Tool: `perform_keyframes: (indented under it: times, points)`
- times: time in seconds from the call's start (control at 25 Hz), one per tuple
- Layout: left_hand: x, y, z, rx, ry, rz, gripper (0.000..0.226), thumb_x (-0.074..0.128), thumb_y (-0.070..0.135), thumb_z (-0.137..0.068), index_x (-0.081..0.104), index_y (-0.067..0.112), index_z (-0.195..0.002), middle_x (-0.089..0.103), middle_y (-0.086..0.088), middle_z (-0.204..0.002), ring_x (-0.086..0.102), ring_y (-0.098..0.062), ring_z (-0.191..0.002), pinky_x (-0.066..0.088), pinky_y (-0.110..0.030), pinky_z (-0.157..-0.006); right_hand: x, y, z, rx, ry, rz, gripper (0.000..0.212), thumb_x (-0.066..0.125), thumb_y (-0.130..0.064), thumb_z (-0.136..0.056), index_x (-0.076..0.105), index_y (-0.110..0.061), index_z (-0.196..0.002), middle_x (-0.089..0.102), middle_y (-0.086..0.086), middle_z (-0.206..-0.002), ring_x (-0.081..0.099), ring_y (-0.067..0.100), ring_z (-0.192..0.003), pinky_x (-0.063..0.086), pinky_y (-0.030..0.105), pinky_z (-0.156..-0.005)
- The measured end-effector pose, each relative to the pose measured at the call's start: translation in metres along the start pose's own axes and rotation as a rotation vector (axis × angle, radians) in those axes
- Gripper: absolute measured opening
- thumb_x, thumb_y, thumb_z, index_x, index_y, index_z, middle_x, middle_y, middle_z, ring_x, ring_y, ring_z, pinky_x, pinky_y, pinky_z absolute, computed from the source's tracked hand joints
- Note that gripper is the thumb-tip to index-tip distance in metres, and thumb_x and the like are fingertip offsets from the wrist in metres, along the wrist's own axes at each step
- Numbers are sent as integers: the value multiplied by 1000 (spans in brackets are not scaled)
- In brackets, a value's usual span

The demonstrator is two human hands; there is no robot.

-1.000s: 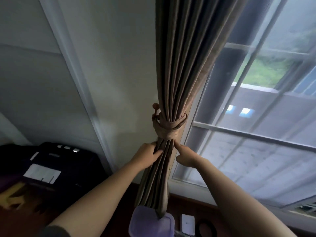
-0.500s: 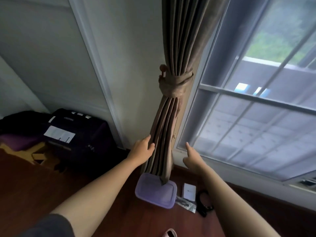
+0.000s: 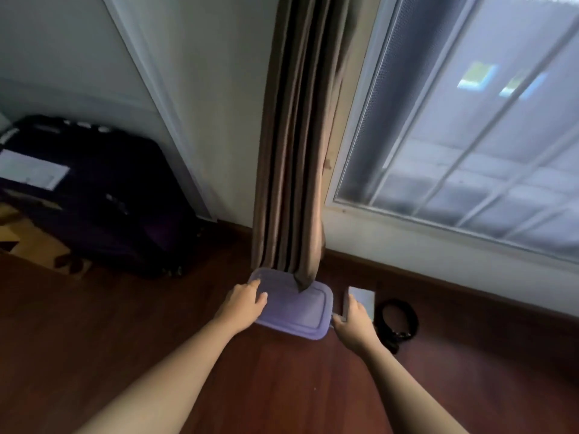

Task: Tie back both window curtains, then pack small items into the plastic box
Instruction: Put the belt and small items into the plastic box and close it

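The brown curtain (image 3: 294,151) hangs gathered beside the window, and its lower tip lies on the purple lid of the plastic box (image 3: 300,311) on the floor. Its tie is above the frame. My left hand (image 3: 242,303) rests on the lid's left edge with relaxed fingers. At the box's right edge, my right hand (image 3: 354,324) has its thumb at the lid's corner and its forefinger stretched along a small white box (image 3: 363,297). A coiled black strap (image 3: 398,321) lies just right of that.
A dark suitcase (image 3: 103,198) with a white label stands against the wall at the left. The window (image 3: 470,136) and its white sill fill the right side. Dark wooden floor (image 3: 282,386) spreads toward me.
Both hands have left the curtain and dropped to the floor, landing on either side of the purple-lidded box. The view has tilted down, so the tie is out of sight.
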State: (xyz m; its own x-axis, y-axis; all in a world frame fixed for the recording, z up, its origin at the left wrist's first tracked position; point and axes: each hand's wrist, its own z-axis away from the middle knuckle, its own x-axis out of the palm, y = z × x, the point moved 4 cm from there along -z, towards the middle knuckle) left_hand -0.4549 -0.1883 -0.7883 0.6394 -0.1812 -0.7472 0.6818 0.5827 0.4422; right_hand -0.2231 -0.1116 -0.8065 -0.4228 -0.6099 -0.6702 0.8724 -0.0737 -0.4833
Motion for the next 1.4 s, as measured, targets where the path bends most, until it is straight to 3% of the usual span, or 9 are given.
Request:
perform_keyframes:
  times: [0.4,0.6,0.88,0.96,1.04,1.08,1.16,1.24,1.4]
  points:
    - [205,-155,-195,-110,253,-109,53,43,33,-96,36,3,-139,52,-21,-131,54,-36,-115,46,-40,-91,185,156,-218,-69,130,94,74,44,-39,-96,9,0,-148,17,20,-155,23,34,-141,24,36,-111]
    - [233,-188,-234,-320,296,-17,59,34,35,-99,17,5,-147,45,-21,-138,47,-39,-124,41,-46,-97,222,185,-265,-52,128,6,78,47,-35,-95,1,0,-148,36,25,-145,44,39,-126,39,38,-97]
    - [242,-228,-185,-357,169,2,51,45,45,-92,50,7,-124,59,-17,-118,59,-35,-105,48,-35,-81,237,204,-204,-96,54,-37,81,55,-28,-91,3,-3,-148,40,18,-145,46,34,-127,39,33,-96]
    - [253,-237,-165,-358,94,33,53,51,47,-88,54,6,-120,61,-18,-116,60,-36,-105,47,-34,-80,240,220,-171,-63,-35,-62,99,59,-50,-84,-1,-6,-148,38,16,-147,44,31,-130,39,31,-99]
    - [272,-234,-145,-335,6,63,54,56,49,-83,56,4,-115,64,-17,-111,61,-35,-103,46,-33,-77,233,244,-140,4,-78,-62,136,43,-90,-55,-6,-3,-147,33,14,-150,40,28,-134,35,28,-101]
    - [281,-224,-137,-307,-32,74,49,57,47,-83,56,5,-108,65,-15,-106,62,-33,-99,45,-32,-73,224,256,-128,14,-60,-78,139,40,-93,-52,-6,-1,-147,29,13,-152,37,26,-136,34,26,-102]
    - [296,-195,-124,-237,-85,81,35,60,43,-82,53,10,-90,65,-11,-97,63,-29,-92,42,-30,-66,203,288,-107,26,27,-86,103,52,-59,-83,-4,-1,-147,21,12,-155,32,24,-139,29,26,-106]
    - [312,-160,-117,-160,-124,106,30,61,41,-81,48,14,-81,63,-7,-90,62,-25,-85,40,-30,-62,183,325,-94,55,105,-97,83,53,-33,-93,-1,-2,-148,18,11,-156,29,24,-141,27,26,-107]
    - [352,-108,-129,-17,-179,119,33,64,44,-77,50,14,-84,60,-2,-82,57,-19,-73,42,-31,-63,158,385,-91,103,196,-107,77,56,-23,-92,7,-4,-149,29,12,-152,34,26,-138,30,29,-106]
